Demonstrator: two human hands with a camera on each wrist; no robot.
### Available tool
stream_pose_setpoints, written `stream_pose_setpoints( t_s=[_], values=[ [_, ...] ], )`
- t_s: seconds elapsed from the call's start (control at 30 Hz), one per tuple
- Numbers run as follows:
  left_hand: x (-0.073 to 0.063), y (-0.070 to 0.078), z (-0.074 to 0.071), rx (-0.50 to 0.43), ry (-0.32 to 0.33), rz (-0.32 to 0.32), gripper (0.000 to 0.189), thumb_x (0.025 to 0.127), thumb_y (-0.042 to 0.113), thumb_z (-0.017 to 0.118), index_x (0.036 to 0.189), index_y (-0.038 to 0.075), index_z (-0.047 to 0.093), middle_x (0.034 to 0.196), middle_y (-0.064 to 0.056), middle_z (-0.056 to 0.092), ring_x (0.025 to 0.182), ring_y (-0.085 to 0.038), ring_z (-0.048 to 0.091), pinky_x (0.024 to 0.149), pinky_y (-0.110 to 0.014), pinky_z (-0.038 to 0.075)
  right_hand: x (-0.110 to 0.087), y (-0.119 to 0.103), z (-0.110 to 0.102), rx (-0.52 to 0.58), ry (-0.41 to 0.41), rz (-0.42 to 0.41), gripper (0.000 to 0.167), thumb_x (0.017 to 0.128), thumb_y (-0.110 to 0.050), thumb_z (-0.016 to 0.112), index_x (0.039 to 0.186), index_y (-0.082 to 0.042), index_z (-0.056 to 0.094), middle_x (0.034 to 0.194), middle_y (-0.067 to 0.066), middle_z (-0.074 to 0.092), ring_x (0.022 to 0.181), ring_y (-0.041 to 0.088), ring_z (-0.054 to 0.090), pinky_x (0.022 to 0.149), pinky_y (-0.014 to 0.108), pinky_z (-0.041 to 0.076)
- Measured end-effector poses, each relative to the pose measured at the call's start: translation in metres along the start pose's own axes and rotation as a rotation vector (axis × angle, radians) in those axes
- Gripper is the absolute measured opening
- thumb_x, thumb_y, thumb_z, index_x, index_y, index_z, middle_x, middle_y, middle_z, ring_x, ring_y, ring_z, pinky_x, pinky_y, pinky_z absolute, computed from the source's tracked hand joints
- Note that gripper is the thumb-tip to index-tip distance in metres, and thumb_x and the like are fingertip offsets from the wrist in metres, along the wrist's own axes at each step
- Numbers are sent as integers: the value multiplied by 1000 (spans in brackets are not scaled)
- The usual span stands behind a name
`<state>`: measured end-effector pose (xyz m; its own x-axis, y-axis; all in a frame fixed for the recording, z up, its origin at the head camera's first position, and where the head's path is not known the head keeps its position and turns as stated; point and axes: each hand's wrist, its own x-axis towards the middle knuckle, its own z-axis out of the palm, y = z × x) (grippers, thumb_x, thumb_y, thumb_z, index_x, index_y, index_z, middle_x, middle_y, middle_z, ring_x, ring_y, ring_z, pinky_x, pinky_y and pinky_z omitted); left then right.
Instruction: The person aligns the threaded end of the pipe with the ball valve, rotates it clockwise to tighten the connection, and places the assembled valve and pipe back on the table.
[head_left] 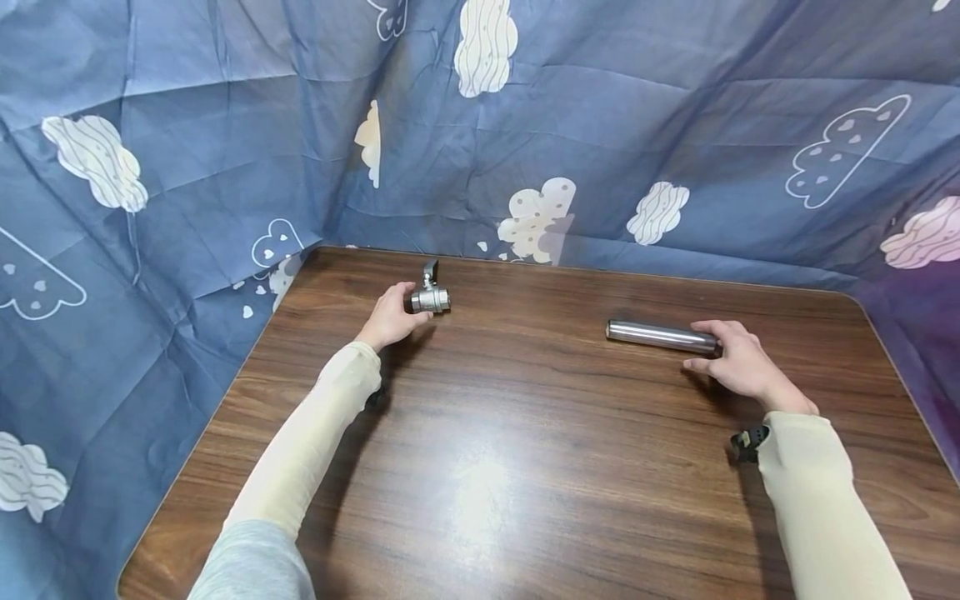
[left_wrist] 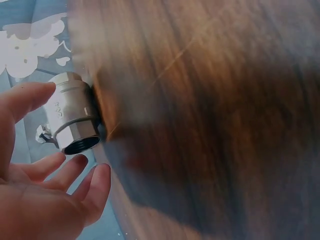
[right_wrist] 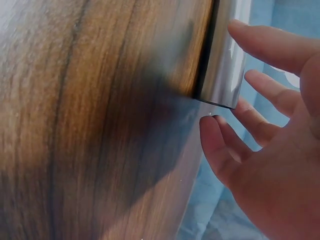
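At the far left of the table lies a ball valve of silvery metal, its lever pointing toward the back. My left hand is right beside it. In the left wrist view the thumb overlaps the edge of the valve, while the loosely bent fingers spread near its threaded opening; contact is hard to tell. On the right, a shiny metal cylinder lies on its side. Around its right end my right hand spreads thumb and fingers. The thumb tip reaches the edge of the cylinder in the right wrist view, without a visible grip.
Both things lie on a brown wood-grain table with rounded corners. A blue curtain printed with clouds hangs behind the table and along its left side. A dark wrist device sits at the right sleeve cuff.
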<state>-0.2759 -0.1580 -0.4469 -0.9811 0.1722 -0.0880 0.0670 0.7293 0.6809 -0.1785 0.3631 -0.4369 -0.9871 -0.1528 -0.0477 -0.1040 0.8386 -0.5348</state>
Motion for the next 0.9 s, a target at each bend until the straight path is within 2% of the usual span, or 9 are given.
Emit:
stream_pose_setpoints(
  t_s=[0.2,0.37,0.53,0.77,0.9],
  values=[
    [3,-1,5,4,14,21,69,87,21,68,143,-3,36,144,-23,44,135,-38,39,115,-46,32,0,1,2,-7,-19,-1,65,85,-17,71,138,7,40,137,37,33,126,56,24,100,68,19],
    [6,2,8,3,19,33,67,87,19,67,143,-3,37,141,-22,47,130,-37,45,111,-46,36,-1,2,3,-20,-10,-13,61,87,-14,69,137,7,41,130,37,36,118,54,28,94,66,24],
    [9,5,10,-4,19,-2,66,89,22,65,144,0,36,142,-22,45,129,-38,43,109,-46,37,-1,0,6,-15,19,-6,53,87,-13,69,131,5,49,124,34,40,112,51,32,90,61,27],
    [13,8,12,-4,-12,-46,69,91,31,64,145,1,34,143,-22,43,134,-40,37,112,-48,33,0,1,10,-27,76,-17,38,88,-15,68,118,6,59,114,31,49,107,45,40,88,58,27],
    [17,9,12,-33,-30,-47,66,92,28,65,144,-1,37,139,-23,49,128,-39,44,110,-47,36,1,4,12,-36,88,-15,37,85,-13,71,115,5,60,109,32,55,106,43,43,89,58,27]
  ],
)
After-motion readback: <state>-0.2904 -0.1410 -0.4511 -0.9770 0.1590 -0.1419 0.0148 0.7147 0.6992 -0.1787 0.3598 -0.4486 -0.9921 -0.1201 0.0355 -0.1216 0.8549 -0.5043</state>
